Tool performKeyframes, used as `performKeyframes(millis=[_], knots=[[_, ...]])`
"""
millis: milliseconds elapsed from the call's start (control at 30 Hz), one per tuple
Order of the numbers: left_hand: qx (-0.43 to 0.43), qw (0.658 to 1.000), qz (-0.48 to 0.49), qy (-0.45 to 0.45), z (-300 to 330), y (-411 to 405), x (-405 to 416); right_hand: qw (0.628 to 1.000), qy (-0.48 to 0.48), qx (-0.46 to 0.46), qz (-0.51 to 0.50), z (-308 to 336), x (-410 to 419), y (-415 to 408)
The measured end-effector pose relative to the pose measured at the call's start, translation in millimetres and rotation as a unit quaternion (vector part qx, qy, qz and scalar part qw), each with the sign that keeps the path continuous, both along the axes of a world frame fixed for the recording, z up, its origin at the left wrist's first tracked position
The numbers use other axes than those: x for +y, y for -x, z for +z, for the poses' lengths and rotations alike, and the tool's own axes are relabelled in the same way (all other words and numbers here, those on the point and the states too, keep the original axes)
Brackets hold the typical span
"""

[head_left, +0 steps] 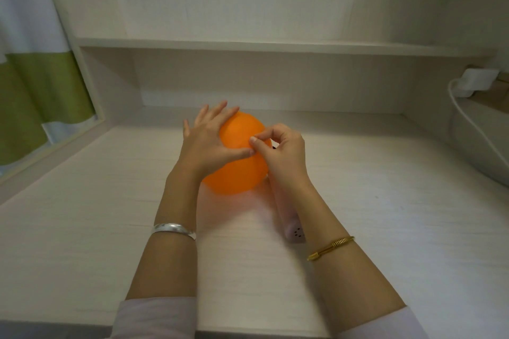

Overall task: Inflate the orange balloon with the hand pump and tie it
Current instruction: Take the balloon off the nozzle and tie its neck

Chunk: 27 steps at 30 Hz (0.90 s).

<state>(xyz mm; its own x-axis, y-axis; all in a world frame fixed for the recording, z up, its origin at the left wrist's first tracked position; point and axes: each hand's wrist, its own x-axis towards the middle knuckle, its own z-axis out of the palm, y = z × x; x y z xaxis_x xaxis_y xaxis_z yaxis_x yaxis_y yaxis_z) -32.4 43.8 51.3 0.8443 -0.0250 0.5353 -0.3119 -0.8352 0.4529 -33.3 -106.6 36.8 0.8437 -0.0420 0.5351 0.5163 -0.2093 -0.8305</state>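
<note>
1. The orange balloon, already inflated, sits mid-bench between both hands.
2. The left hand lies on its left side, fingers straight and spread, thumb pressing near the neck, apparently to steady it.
3. The right hand curls its fingers and pinches at the neck, likely starting the knot.
4. The hand pump lies beside the balloon, under the right forearm.

A pale wood-grain bench runs beneath a long white shelf. A white power adapter with its cable sits at the right edge. A green-and-white curtain hangs beyond the left edge.
</note>
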Motion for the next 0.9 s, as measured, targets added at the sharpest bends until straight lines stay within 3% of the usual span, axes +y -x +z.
performKeyframes(millis=[67, 167, 433, 567, 667, 900], knots=[[0.046, 0.998, 0.039, 0.004, -2.4, -1.1, 3.9, 0.998, 0.038, -0.030, -0.039, -1.0, 0.4, 1.1], [0.097, 0.993, 0.017, 0.068, -7.5, -0.3, 5.9, 0.993, 0.084, -0.055, -0.057, -1.8, 3.5, 5.2], [0.099, 0.990, -0.008, 0.105, -11.4, 2.6, 5.6, 0.990, 0.107, -0.063, -0.063, -4.4, 4.5, 6.7], [0.092, 0.990, -0.021, 0.102, -11.2, 6.2, 4.4, 0.998, 0.050, 0.028, -0.017, -3.3, -1.4, 1.6], [0.089, 0.991, -0.027, 0.092, -12.1, 8.0, 4.0, 0.991, 0.067, 0.113, 0.008, -2.2, -4.4, -4.9], [0.065, 0.995, -0.036, 0.060, -18.3, 8.5, 1.4, 0.993, 0.039, 0.114, 0.017, -4.1, -5.6, -7.7]])
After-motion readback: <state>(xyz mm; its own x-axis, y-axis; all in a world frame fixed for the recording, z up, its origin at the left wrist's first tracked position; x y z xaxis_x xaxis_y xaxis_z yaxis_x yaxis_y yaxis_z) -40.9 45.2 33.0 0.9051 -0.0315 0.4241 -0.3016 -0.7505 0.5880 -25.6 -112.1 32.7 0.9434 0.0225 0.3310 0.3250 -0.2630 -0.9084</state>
